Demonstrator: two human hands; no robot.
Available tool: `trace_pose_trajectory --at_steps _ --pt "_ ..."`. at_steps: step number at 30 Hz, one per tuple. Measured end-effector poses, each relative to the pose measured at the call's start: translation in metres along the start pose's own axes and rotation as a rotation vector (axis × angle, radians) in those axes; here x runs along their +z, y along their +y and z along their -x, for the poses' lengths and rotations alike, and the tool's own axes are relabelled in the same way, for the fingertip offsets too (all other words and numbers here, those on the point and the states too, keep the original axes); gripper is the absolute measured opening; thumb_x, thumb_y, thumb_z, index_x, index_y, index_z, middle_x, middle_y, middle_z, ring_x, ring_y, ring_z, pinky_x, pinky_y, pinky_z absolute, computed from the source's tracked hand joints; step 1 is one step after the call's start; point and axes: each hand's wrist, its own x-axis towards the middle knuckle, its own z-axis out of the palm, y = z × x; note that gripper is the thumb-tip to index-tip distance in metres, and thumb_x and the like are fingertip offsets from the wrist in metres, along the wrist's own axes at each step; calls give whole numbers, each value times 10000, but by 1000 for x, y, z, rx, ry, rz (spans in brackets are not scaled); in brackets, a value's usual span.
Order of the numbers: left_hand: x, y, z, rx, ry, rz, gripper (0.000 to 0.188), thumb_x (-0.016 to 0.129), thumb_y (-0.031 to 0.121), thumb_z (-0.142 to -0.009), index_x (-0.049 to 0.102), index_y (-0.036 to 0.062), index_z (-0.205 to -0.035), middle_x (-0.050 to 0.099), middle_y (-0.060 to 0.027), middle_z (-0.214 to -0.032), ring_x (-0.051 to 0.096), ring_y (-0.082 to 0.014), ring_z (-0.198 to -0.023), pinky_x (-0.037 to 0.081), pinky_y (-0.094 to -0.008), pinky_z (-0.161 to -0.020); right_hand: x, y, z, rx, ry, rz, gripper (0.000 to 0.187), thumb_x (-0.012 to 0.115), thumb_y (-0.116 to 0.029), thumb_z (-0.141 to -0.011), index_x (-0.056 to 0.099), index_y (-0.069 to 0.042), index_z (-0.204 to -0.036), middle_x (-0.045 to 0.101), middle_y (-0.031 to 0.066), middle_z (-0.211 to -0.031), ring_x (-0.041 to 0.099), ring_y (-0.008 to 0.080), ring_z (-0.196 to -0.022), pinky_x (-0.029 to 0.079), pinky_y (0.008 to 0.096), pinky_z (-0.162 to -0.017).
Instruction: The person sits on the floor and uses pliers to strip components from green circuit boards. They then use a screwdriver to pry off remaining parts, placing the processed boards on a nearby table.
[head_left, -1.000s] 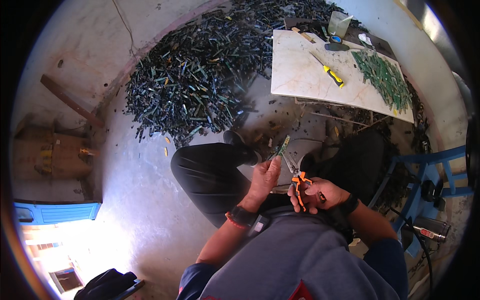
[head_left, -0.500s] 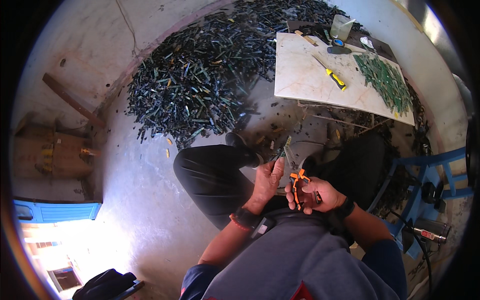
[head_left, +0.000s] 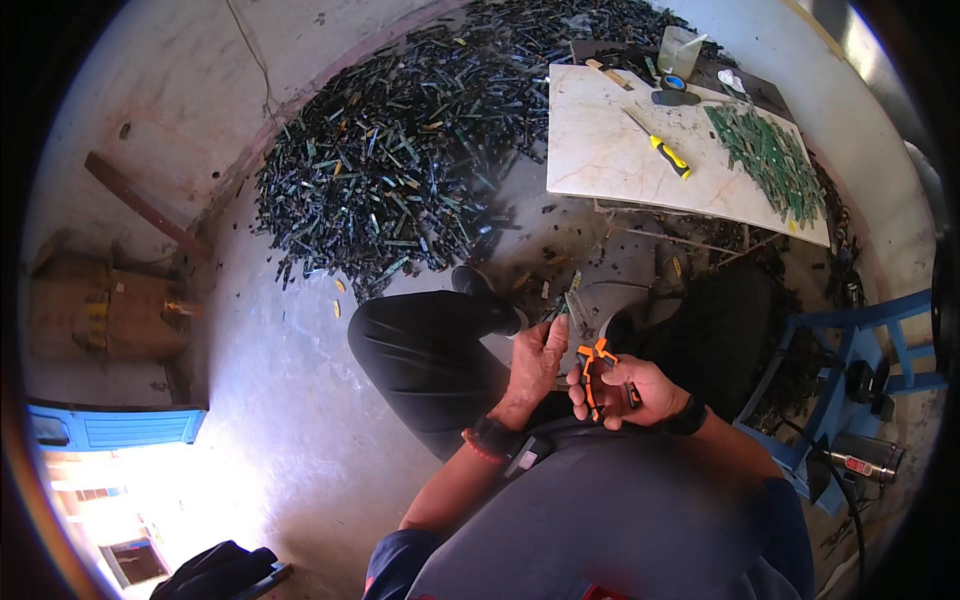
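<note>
Between the thumb and fingers of my left hand (head_left: 537, 358) is a thin green circuit board strip (head_left: 575, 281), its free end pointing away from me. My right hand (head_left: 640, 388) is closed around long-nosed pliers (head_left: 587, 380) with orange and black handles. The slim metal jaws reach forward beside the strip. Whether they grip it, I cannot tell at this size. Both hands are close together above my lap.
A large heap of dark strips (head_left: 390, 170) covers the floor ahead. On the pale board (head_left: 600, 150) at the right lie a yellow and black screwdriver (head_left: 670, 157), a pile of green strips (head_left: 765, 160) and a plastic cup (head_left: 680, 52). A blue chair (head_left: 865, 345) stands at right.
The pliers and my right hand have shifted very slightly to the left. My left hand keeps its place with the strip.
</note>
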Motion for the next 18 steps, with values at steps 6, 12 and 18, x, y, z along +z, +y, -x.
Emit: trace_pose_trajectory --at_steps 6,12,18 --pt "1 12 3 -26 -35 24 451 514 354 -974 550 -15 -718 465 14 -606 394 -72 -575 360 -273 -499 1 3 -2 6 -17 -44 398 493 -230 -891 511 10 -1208 577 160 -1022 606 264 -916 526 282 -517" --pt "2 13 4 -50 -49 22 449 508 360 -977 576 -26 -758 489 11 -625 405 -73 -589 374 -271 -506 3 6 -4 2 -2 -130 395 489 -269 -886 526 -5 -1178 586 151 -1013 605 262 -911 504 290 -514" --pt "2 20 6 -26 -42 -39 401 446 304 -988 551 5 -743 497 4 -565 428 -46 -539 399 -268 -487 5 10 -5 -12 25 -149 395 497 -265 -867 532 -7 -1164 596 156 -1008 606 264 -901 501 291 -510"
